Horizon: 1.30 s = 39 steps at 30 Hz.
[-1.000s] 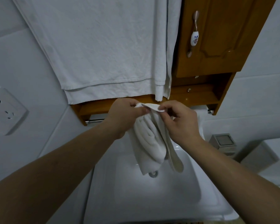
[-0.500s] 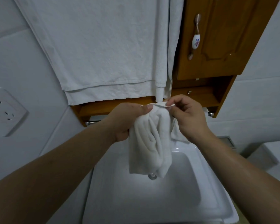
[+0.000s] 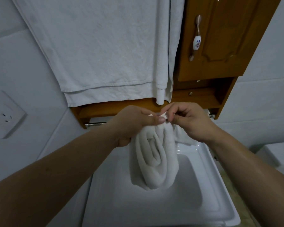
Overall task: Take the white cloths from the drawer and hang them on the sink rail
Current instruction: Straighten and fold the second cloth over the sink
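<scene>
Nearest: 1 white sink (image 3: 220,185), its basin directly under the hands.

2 bare forearms come in from the bottom corners and meet above the basin.

1 white cloth (image 3: 154,161) hangs bunched in long folds between the two hands, over the basin. Its bottom end sits low in the sink area; I can't tell whether it touches the basin. A second flap of white fabric (image 3: 182,136) shows behind the right wrist; can't tell whether it is part of the same cloth or a separate one.

Left hand (image 3: 133,123): fingers wrapped around the cloth's top, thumb laid across the front of the bunch. It grips the cloth.
Right hand (image 3: 188,122): thumb and fingertips pinch the top edge of the cloth, just beside the left thumb. The two hands nearly touch.

Behind the hands: 1 metal rail (image 3: 95,124) under the wooden shelf, with a second rail end (image 3: 212,115) visible at the right bracket. The middle is hidden by the hands. The cloth is not on the rail; it is in the hands, in front of the rail.

Above: 1 wooden shelf (image 3: 115,107), with 1 small knob (image 3: 190,93) on the wood above it.
Higher: 1 big white towel (image 3: 105,51) hanging doubled, with 2 hems visible at the bottom and a narrower fold at its right side.
Right of the towel: 1 wooden door (image 3: 228,38) with 1 handle (image 3: 196,38), ceramic centre.

Far left on the tile wall: 1 white socket (image 3: 3,114).
Far right: 1 white fixture (image 3: 279,154), only partly in view.
</scene>
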Available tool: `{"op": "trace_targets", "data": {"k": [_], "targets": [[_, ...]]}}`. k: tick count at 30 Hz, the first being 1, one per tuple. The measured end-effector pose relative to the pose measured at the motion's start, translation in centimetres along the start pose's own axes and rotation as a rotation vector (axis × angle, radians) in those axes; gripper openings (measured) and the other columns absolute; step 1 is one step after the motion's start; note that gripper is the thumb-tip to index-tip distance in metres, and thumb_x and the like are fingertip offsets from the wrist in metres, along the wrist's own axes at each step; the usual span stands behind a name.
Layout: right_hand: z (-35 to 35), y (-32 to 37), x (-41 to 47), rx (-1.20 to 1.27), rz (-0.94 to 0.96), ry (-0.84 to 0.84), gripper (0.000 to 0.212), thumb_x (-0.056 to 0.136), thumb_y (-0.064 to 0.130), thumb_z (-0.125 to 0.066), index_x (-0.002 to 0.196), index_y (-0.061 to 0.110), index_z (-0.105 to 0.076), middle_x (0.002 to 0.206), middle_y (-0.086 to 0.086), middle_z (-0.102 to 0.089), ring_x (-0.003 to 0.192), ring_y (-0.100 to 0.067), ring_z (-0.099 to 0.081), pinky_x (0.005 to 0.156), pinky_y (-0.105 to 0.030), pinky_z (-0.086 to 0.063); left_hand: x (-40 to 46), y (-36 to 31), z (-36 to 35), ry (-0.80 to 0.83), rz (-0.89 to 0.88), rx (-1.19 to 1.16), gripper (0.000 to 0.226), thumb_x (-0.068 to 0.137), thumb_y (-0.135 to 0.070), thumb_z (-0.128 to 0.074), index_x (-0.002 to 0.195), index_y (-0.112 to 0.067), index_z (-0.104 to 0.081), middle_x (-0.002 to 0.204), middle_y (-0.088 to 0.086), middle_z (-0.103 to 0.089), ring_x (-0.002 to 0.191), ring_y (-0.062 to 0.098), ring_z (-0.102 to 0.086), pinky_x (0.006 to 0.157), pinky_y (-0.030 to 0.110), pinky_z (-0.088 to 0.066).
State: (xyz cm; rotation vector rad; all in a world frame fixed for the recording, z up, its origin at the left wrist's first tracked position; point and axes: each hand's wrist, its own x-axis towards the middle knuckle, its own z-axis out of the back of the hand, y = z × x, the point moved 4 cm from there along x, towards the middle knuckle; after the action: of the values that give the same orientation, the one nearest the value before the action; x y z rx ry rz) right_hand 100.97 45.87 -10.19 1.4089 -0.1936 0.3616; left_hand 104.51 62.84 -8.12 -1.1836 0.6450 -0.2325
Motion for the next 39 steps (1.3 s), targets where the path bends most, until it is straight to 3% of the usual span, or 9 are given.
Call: {"op": "trace_targets", "data": {"k": [5,9,11,20,26,31,34,36,39], "targets": [[-0.7,0.2,0.0,-0.220,0.082,-0.129,0.028,0.084,-0.010,-0.066,0.077,0.016,-0.070,0.096,-0.002,-0.067,0.088,-0.013,-0.063,0.077,-0.024,-0.050,0.1,0.2,0.0,-0.007,0.049,-0.129,0.045,0.071,-0.025,-0.082,0.097,0.008,-0.070,0.095,0.020,-0.074,0.091,0.032,-0.071,0.085,0.042,-0.057],[-1.3,0.3,-0.4,-0.098,0.069,-0.250,0.023,0.085,-0.008,-0.069,0.088,0.015,-0.068,0.085,-0.009,-0.068,0.081,-0.040,-0.062,0.072,-0.046,-0.054,0.0,0.4,-0.1,0.038,0.047,-0.201,0.047,0.060,-0.025,-0.081,0.095,0.005,-0.067,0.096,0.024,-0.071,0.087,0.034,-0.069,0.080,0.042,-0.057],[-1.4,0.3,-0.6,0.000,0.028,-0.283,0.028,0.083,-0.008,-0.070,0.091,0.018,-0.065,0.084,-0.001,-0.072,0.082,-0.039,-0.064,0.074,-0.039,-0.058,0.0,0.7,-0.2,0.059,0.044,-0.225,0.035,0.061,-0.022,-0.080,0.085,-0.001,-0.068,0.093,0.022,-0.072,0.085,0.032,-0.069,0.076,0.039,-0.055],[-1.5,0.4,-1.0,0.034,0.036,-0.269,0.017,0.080,-0.012,-0.071,0.081,0.005,-0.069,0.095,-0.007,-0.073,0.091,-0.017,-0.070,0.083,-0.028,-0.058,-0.2,1.3,0.4,0.096,0.087,-0.306,0.051,0.073,-0.028,-0.073,0.112,0.005,-0.067,0.111,0.024,-0.069,0.107,0.037,-0.066,0.089,0.044,-0.054],[-2.0,0.5,-0.9,-0.030,0.110,-0.207,0.008,0.075,0.008,-0.078,0.079,0.012,-0.072,0.100,-0.009,-0.070,0.096,-0.016,-0.068,0.084,-0.029,-0.056,-0.5,0.5,0.7,0.046,-0.001,-0.176,0.012,0.076,-0.016,-0.075,0.078,-0.004,-0.075,0.086,0.018,-0.073,0.079,0.026,-0.071,0.070,0.034,-0.055],[-2.0,0.5,-0.6,0.059,0.050,-0.176,0.019,0.076,-0.010,-0.074,0.079,0.008,-0.068,0.113,-0.011,-0.068,0.105,-0.017,-0.068,0.089,-0.026,-0.054,-0.8,0.0,0.9,-0.061,-0.151,-0.134,0.020,0.092,-0.017,-0.063,0.090,-0.001,-0.074,0.095,0.022,-0.073,0.089,0.032,-0.070,0.080,0.041,-0.058],[-2.2,0.2,-0.6,0.224,-0.045,-0.096,0.014,0.072,0.006,-0.083,0.077,0.013,-0.071,0.123,-0.015,-0.066,0.113,-0.027,-0.066,0.097,-0.038,-0.053,-0.7,0.2,1.4,-0.162,-0.222,-0.110,0.021,0.095,-0.021,-0.060,0.089,-0.007,-0.075,0.095,0.017,-0.073,0.096,0.034,-0.069,0.087,0.048,-0.056],[-2.2,0.0,-0.7,0.326,-0.096,-0.046,0.018,0.068,0.021,-0.087,0.078,0.015,-0.074,0.125,-0.018,-0.065,0.115,-0.035,-0.064,0.099,-0.046,-0.051,-0.8,0.3,1.6,-0.198,-0.267,-0.079,0.021,0.094,-0.020,-0.060,0.082,-0.015,-0.076,0.090,0.012,-0.074,0.090,0.029,-0.070,0.082,0.045,-0.057],[-2.1,-0.1,-0.4,0.382,-0.136,-0.071,0.011,0.074,0.006,-0.081,0.079,0.014,-0.074,0.117,-0.019,-0.068,0.110,-0.037,-0.065,0.093,-0.048,-0.052,-1.2,0.2,1.5,-0.180,-0.317,-0.074,0.018,0.092,-0.017,-0.063,0.079,-0.015,-0.075,0.084,0.010,-0.074,0.080,0.023,-0.070,0.072,0.036,-0.056]]}}
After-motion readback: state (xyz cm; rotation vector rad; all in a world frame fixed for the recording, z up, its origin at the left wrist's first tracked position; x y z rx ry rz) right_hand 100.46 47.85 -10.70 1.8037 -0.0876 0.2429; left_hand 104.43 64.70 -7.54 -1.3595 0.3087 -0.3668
